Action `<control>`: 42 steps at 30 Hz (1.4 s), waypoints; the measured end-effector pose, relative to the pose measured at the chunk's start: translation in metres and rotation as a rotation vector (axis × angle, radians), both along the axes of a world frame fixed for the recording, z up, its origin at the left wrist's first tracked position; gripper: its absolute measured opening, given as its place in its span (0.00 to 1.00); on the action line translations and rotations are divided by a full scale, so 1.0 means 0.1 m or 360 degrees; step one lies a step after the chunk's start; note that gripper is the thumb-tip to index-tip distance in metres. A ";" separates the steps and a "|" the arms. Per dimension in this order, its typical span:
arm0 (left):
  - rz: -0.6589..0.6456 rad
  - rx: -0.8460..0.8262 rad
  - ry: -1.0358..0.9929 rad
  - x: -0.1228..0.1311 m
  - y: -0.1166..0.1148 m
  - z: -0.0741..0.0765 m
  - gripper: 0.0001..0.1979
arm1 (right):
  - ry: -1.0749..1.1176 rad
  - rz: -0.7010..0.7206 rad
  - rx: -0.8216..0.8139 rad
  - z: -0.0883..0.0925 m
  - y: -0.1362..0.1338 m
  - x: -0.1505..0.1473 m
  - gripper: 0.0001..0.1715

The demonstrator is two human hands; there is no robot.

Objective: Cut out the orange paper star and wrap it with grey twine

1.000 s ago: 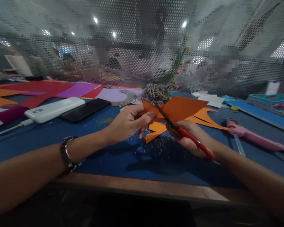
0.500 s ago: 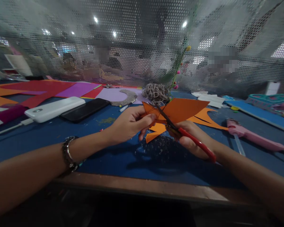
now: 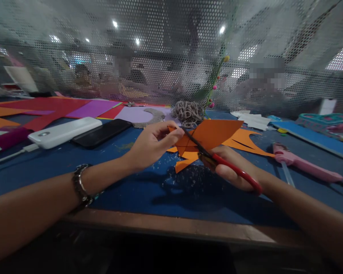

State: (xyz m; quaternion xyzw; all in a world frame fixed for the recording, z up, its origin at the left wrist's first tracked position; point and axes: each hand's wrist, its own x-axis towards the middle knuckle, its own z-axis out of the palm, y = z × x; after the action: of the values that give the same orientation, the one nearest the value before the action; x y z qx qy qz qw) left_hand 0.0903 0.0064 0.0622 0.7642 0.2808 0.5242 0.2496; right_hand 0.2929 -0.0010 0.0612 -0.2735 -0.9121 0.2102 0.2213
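Between finger and thumb, my left hand (image 3: 156, 144) pinches the left end of a piece of orange paper (image 3: 217, 133), held above the table. My right hand (image 3: 237, 167) grips the red handles of a pair of scissors (image 3: 236, 171). Their dark blades point up and left and lie across the paper, with the tips close to my left fingertips. Below, orange paper scraps (image 3: 185, 163) rest on the blue tabletop among small pale crumbs. Another orange cut sheet (image 3: 246, 140) lies behind my right hand.
A pink glue gun (image 3: 305, 163) lies at right. Grey yarn (image 3: 188, 113) is heaped at the back before a perforated metal screen (image 3: 160, 68). To the left are a black phone (image 3: 103, 133), a white power bank (image 3: 65, 131) with a cable, and coloured paper sheets (image 3: 88, 109).
The orange paper has shifted slightly left and turned in my left hand. My left fingers have moved a little up and left. The scissor blades look closer together.
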 end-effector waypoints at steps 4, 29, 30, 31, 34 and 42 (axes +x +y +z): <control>0.0042 0.0076 0.0076 -0.01 0.01 0.00 0.09 | 0.0039 0.0032 0.0053 0.00 0.01 -0.01 0.31; -0.0327 -0.0479 -0.0309 0.05 -0.05 -0.05 0.08 | 0.0149 0.0019 -0.0155 0.00 -0.05 0.00 0.29; -0.0337 -0.0476 -0.0293 0.05 -0.05 -0.05 0.09 | 0.0148 0.0031 -0.0128 0.00 -0.04 0.00 0.28; -0.0348 -0.0483 -0.0272 0.05 -0.05 -0.04 0.09 | 0.0161 0.0052 -0.0104 0.00 -0.04 -0.01 0.28; -0.0357 -0.0525 -0.0210 0.06 -0.04 -0.03 0.09 | 0.0195 0.0086 -0.0117 -0.01 -0.05 -0.01 0.27; -0.0403 -0.0554 -0.0215 0.05 -0.05 -0.02 0.08 | 0.0193 -0.0036 -0.0218 0.00 -0.11 -0.03 0.30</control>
State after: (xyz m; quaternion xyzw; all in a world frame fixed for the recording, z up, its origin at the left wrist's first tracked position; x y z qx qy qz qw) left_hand 0.0955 0.0009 0.0607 0.7020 0.2516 0.4822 0.4598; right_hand 0.2901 -0.0116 0.0608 -0.2851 -0.8774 0.2858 0.2592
